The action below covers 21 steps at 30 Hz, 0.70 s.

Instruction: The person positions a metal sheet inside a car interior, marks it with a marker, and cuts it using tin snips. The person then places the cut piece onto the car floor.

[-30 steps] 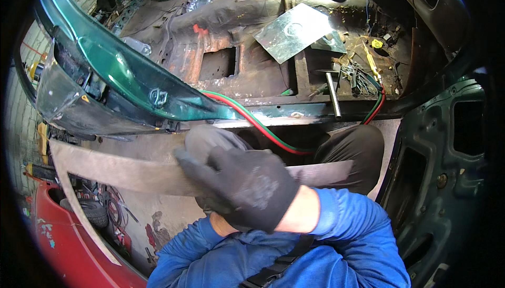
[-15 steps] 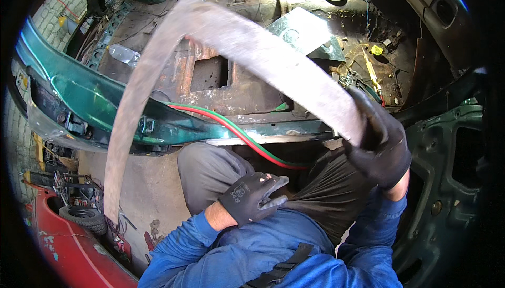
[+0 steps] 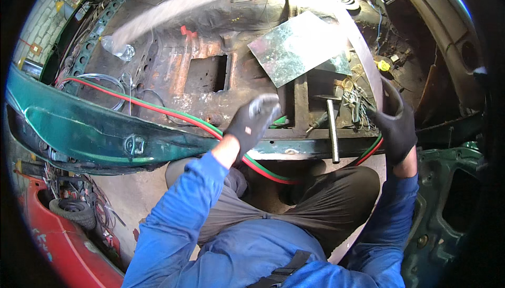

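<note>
Swung across since half a second ago, the bent metal strip (image 3: pixel 357 38) now has its corner at the far right of the car floor, and its free end has lifted from down by the red bodywork (image 3: pixel 63 240) to over the clear plastic bottle (image 3: pixel 127 53); I can't tell whether they touch. From where I stand, the right hand (image 3: pixel 395 122) is clamped on the strip's near end. The left hand (image 3: pixel 252 120) has risen from the lap to above the green sill (image 3: pixel 94 135), holding nothing, fingers extended close together.

Open room lies between the two arms of the strip, over the square cut-out (image 3: pixel 206 74) and the shiny metal plate (image 3: pixel 284 54). Below, the hammer (image 3: pixel 333 130) juts its handle past the sill's edge between the hands, and red and green hoses (image 3: pixel 142 102) loop under the left wrist. Just beside the right forearm stands the green door panel (image 3: pixel 439 225).
</note>
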### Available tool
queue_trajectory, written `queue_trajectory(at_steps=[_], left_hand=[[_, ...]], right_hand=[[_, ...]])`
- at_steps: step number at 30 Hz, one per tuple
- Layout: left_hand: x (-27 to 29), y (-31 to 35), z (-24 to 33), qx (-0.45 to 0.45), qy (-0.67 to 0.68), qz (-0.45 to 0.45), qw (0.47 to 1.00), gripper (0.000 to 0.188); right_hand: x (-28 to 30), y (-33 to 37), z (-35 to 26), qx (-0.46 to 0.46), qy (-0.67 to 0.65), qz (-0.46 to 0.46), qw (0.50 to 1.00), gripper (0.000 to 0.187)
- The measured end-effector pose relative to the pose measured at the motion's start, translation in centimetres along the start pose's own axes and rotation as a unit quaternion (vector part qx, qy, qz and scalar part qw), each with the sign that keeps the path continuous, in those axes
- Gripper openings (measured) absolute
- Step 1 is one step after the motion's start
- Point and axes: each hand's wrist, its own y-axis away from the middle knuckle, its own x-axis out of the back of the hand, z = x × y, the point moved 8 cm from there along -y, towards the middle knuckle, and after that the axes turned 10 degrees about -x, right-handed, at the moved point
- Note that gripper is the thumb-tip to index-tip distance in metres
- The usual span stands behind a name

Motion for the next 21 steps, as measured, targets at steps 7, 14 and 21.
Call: queue_trajectory(at_steps=[7,14,21], left_hand=[[7.7,-10.2,-10.9,0.147,0.119,0.240,0.952,0.038],[7.2,-15.9,-16.8,0.197,0.168,0.237,0.937,0.037],[6.6,-16.8,-19.1,0.221,0.231,0.223,0.921,0.029]], right_hand=[[-7.2,-5.3,1.0,-0.004,0.022,-0.037,0.999,0.071],[-15.2,-4.8,4.0,-0.057,-0.044,-0.090,0.993,0.070],[-18.4,-5.5,6.2,-0.131,-0.077,-0.114,0.982,0.080]])
